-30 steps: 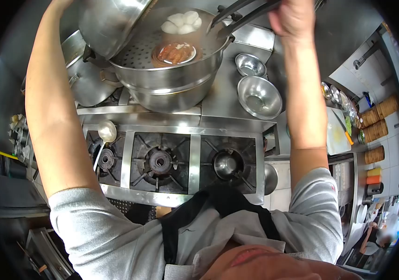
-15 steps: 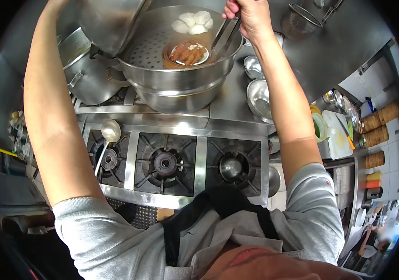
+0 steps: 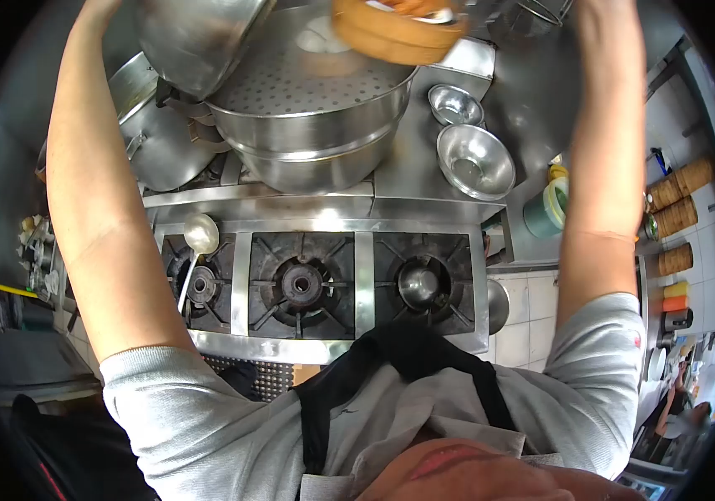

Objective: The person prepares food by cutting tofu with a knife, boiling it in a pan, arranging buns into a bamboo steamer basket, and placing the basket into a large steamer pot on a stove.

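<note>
My left forearm [image 3: 94, 134] runs up to the top edge, with that hand cut off beyond it. Beside it a large steel lid [image 3: 190, 46] is tilted over the left of a steamer pot [image 3: 316, 142]. My right forearm [image 3: 606, 142] also reaches the top edge; its hand is outside the frame. Between the arms, a round bamboo steamer basket [image 3: 399, 37] is up in the air over the pot's right rim, blurred, with reddish-brown food on a white dish. Whatever holds the basket is hidden. Steam veils white buns [image 3: 324, 37] on the perforated steamer plate [image 3: 278, 88].
Two steel bowls [image 3: 474, 163] stand right of the pot. In front, a stove has burners [image 3: 301, 284], a ladle [image 3: 201, 234] and a small steel bowl [image 3: 418, 284]. A green tub [image 3: 544, 209] and bamboo baskets [image 3: 683, 184] are rightward. Another person [image 3: 679, 417] stands far right.
The basket of reddish-brown food has risen out of the pot and gone right. My right arm has swung right, its hand and tongs leaving the view. The lid has barely moved.
</note>
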A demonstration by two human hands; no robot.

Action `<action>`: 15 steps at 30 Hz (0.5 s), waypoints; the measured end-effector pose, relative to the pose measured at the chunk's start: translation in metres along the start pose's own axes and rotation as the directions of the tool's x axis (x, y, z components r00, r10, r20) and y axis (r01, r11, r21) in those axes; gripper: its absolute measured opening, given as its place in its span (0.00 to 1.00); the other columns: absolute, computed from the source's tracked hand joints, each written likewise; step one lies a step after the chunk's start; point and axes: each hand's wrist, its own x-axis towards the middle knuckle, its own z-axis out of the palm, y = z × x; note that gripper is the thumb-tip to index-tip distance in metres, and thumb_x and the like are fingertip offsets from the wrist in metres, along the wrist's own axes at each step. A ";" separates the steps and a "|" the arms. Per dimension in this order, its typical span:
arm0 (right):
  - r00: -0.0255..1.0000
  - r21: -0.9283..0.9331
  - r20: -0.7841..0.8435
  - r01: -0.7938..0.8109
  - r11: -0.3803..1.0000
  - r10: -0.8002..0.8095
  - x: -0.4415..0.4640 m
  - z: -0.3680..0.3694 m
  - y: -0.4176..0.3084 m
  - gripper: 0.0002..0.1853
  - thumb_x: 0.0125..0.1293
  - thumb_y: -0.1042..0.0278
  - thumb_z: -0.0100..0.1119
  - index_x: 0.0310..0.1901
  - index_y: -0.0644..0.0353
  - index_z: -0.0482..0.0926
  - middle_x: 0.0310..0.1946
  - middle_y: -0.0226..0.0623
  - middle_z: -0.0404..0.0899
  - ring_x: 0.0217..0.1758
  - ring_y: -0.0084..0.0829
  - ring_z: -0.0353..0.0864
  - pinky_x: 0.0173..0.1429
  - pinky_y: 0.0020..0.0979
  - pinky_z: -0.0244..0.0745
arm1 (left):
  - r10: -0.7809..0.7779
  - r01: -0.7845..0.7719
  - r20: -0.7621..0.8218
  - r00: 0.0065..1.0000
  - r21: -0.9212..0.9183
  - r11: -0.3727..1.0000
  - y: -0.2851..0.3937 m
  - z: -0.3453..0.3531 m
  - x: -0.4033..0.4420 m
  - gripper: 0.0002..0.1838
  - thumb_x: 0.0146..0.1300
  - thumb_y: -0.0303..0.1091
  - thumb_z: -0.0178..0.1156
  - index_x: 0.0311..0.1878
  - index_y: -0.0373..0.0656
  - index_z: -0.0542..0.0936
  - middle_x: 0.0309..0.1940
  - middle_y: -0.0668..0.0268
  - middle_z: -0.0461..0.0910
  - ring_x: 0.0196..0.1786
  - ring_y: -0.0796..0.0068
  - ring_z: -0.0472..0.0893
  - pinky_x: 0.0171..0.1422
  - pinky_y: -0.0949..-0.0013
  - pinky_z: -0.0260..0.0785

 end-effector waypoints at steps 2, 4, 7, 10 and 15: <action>0.995 -0.066 -0.076 0.055 0.996 -0.060 0.008 -0.035 -0.030 0.09 0.75 0.61 0.58 0.42 0.56 0.78 0.15 0.17 0.60 0.16 0.16 0.62 0.22 0.23 0.65 | 0.013 -0.014 0.019 1.000 0.004 1.000 0.011 0.010 0.002 0.22 0.76 0.44 0.54 0.63 0.39 0.83 0.60 0.53 0.84 0.58 0.54 0.83 0.66 0.57 0.73; 0.986 -0.136 -0.112 0.106 0.985 -0.121 -0.011 -0.054 -0.059 0.09 0.75 0.60 0.59 0.42 0.57 0.78 0.15 0.17 0.61 0.16 0.15 0.61 0.22 0.22 0.64 | 0.010 -0.012 0.031 0.999 0.076 0.997 0.040 0.024 -0.013 0.23 0.76 0.44 0.54 0.63 0.39 0.82 0.60 0.52 0.84 0.59 0.55 0.83 0.66 0.57 0.73; 0.961 -0.312 -0.150 0.177 0.934 -0.232 -0.024 -0.097 -0.100 0.11 0.76 0.58 0.58 0.44 0.57 0.78 0.16 0.18 0.61 0.16 0.15 0.61 0.22 0.22 0.64 | 0.075 -0.097 0.100 0.992 0.237 0.967 0.069 0.052 -0.014 0.24 0.75 0.45 0.55 0.64 0.39 0.82 0.61 0.51 0.83 0.62 0.56 0.82 0.69 0.57 0.72; 0.987 -0.166 -0.065 0.137 0.977 -0.149 0.018 -0.230 -0.140 0.11 0.75 0.57 0.58 0.45 0.56 0.79 0.16 0.17 0.61 0.16 0.15 0.61 0.21 0.23 0.64 | 0.063 -0.134 0.157 0.986 0.495 0.858 0.102 0.098 -0.033 0.25 0.75 0.49 0.55 0.64 0.40 0.82 0.63 0.54 0.82 0.65 0.54 0.80 0.74 0.55 0.67; 0.790 0.609 0.606 -0.534 0.586 0.090 0.058 -0.496 -0.173 0.12 0.76 0.54 0.58 0.47 0.54 0.79 0.16 0.16 0.60 0.16 0.15 0.61 0.21 0.23 0.64 | 0.035 -0.325 0.412 0.911 0.660 0.678 0.090 0.171 -0.006 0.31 0.74 0.58 0.50 0.70 0.49 0.77 0.68 0.58 0.78 0.70 0.56 0.76 0.75 0.53 0.64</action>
